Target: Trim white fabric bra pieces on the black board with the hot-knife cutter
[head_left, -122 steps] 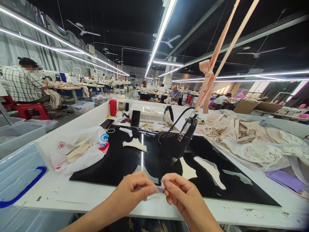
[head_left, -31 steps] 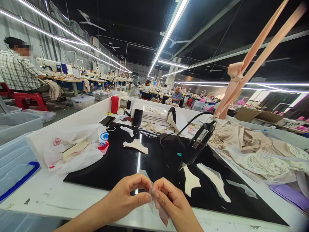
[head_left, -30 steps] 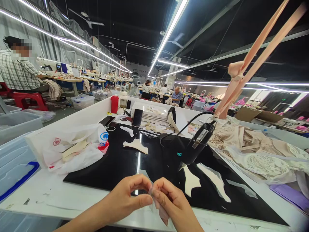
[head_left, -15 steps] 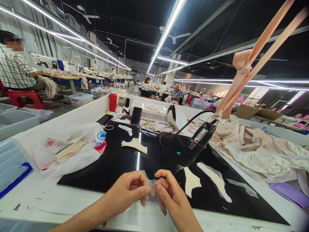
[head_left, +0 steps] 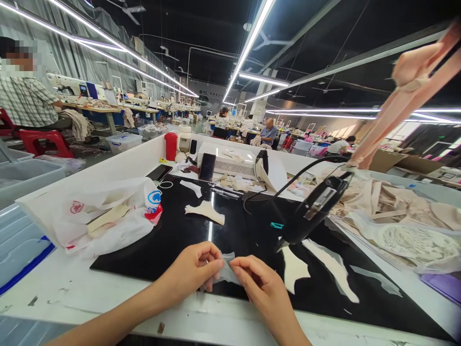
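Between my two hands is a small piece of thin translucent film. My left hand pinches its left side with thumb and forefinger. On the right side, the thumb and forefinger of my right hand are pressed together at its edge. Both hands are just above the near edge of a black board. Beyond them lies a cream cut piece. Right of my right hand are a second cream piece, a long cream strip on clear film, and a clear strip.
A black corded tool hangs from pink straps over the board's right side. A white plastic bag sits left, beige fabric pieces right. A phone and a white machine stand behind. A co-worker sits far left.
My hands have come slightly apart at the fingertips, and more of the film shows between them. The straps and hanging tool appear further right, while the whole view has shifted a little.
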A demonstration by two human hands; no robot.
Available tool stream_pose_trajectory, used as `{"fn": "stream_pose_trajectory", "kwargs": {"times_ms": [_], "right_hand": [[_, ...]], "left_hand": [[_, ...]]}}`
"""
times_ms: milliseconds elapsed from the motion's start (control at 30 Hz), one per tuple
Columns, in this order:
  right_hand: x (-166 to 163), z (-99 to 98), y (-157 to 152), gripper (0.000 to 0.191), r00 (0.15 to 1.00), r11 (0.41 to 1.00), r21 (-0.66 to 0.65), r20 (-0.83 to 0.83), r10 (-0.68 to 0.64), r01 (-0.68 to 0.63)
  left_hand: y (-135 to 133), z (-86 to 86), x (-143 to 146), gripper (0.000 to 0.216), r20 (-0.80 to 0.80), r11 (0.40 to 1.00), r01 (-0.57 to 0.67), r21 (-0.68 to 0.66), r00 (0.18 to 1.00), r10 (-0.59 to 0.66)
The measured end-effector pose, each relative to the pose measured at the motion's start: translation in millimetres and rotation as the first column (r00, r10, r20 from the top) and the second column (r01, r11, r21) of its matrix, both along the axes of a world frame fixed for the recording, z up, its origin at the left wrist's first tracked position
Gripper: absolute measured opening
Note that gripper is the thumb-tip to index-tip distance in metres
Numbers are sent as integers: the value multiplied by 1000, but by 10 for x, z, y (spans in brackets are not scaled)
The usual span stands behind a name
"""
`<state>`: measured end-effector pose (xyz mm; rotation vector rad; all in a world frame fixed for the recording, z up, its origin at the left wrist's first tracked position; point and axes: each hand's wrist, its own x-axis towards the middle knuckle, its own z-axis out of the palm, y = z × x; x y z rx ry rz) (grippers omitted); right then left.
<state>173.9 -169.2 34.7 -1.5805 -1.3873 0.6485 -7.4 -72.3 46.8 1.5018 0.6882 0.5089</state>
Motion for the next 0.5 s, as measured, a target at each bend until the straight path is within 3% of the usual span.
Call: {"fn": "stream_pose_trajectory", "kwargs": {"times_ms": [167, 300, 367, 500], "right_hand": [[78, -87, 75, 22, 988, 995, 94, 151, 32, -46], [104, -119, 142, 22, 969, 991, 104, 241, 51, -78], [97, -137, 168, 22, 953, 989, 117, 298, 50, -89], [38, -179, 191, 23, 889, 983, 158, 457, 10, -92]], "left_hand": [[90, 18, -47, 20, -49, 995, -40, 96, 998, 45], [117, 63, -62, 13, -185, 957, -67, 282, 975, 123], [117, 65, -68, 9, -261, 901, -44, 432, 950, 171], [115, -10, -93, 8, -348, 717, 67, 694, 903, 252]]}}
